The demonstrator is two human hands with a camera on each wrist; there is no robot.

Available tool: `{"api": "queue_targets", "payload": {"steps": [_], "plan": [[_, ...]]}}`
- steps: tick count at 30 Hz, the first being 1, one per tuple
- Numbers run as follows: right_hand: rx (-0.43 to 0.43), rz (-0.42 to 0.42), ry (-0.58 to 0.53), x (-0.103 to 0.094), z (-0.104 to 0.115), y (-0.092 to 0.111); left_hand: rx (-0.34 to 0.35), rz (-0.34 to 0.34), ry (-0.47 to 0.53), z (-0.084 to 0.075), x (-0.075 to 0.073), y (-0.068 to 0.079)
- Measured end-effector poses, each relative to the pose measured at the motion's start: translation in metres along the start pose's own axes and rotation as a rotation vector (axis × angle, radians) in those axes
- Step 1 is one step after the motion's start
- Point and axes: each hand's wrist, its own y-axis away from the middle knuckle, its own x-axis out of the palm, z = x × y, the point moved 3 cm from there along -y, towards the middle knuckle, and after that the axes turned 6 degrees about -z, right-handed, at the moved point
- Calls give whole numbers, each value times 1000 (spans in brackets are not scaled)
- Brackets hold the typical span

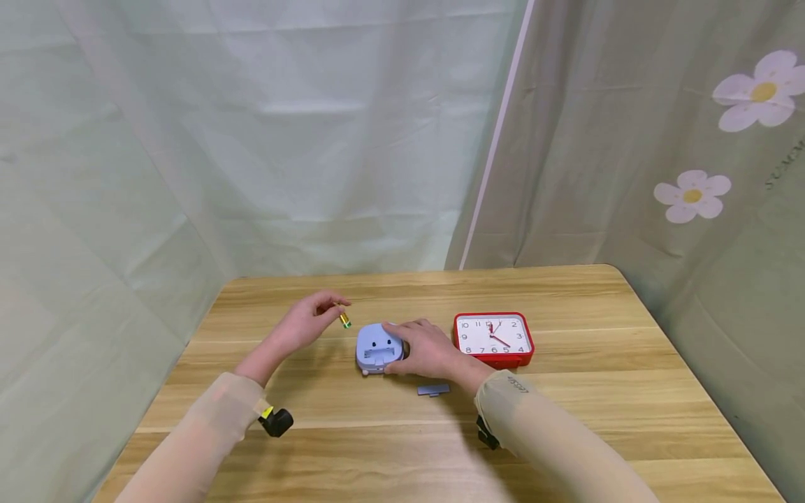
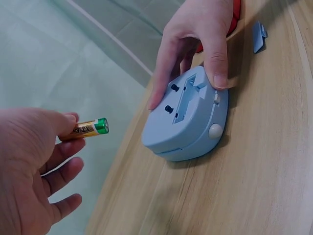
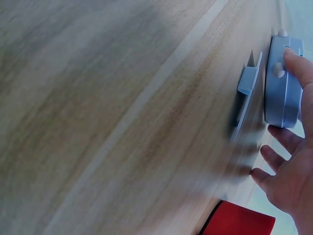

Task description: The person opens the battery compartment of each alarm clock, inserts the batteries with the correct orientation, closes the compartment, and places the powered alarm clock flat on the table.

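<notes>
A small light-blue clock (image 1: 370,336) lies on the table with its back up, showing two black knobs and an uncovered battery slot (image 2: 185,105). My right hand (image 1: 430,347) grips it by its right side, thumb on the near edge and fingers at the far edge. Left of the clock and above the table, my left hand (image 1: 308,323) pinches a gold battery (image 2: 87,129) with a green end between thumb and index finger. The other left fingers are spread loosely. Near my right wrist lies the blue battery cover (image 1: 433,390), apart from the clock.
A red alarm clock (image 1: 493,338) with a white dial stands to the right, behind my right forearm. The wooden table (image 1: 352,447) ends at a pale curtain (image 1: 352,140) along the back and sides.
</notes>
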Motion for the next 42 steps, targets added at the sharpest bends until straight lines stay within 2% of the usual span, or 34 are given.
{"api": "queue_targets", "payload": {"steps": [6,10,13,17,20,23,25,28,32,36,42], "plan": [[-3,-5,1,1,0,0,-30,-1,4,5,2,-1],[-2,-6,1,1,-1,0,-112,16,48,10,5,-2],[-4,-8,-1,1,0,0,-220,48,202,17,8,-4],[-6,-9,2,1,0,0,-389,79,467,26,13,-4],[-6,-10,3,1,1,0,-457,122,606,29,15,-2],[-7,-10,1,0,1,0,-480,186,705,28,17,2],[-8,-11,-1,0,1,0,-502,204,754,27,18,4],[-10,-11,-2,-1,2,1,-494,243,782,25,20,6],[-12,-10,2,0,1,1,-453,266,753,23,23,5],[-11,-9,1,0,1,1,-406,234,689,19,26,3],[-10,-6,-6,0,1,0,-227,226,481,7,26,5]]}}
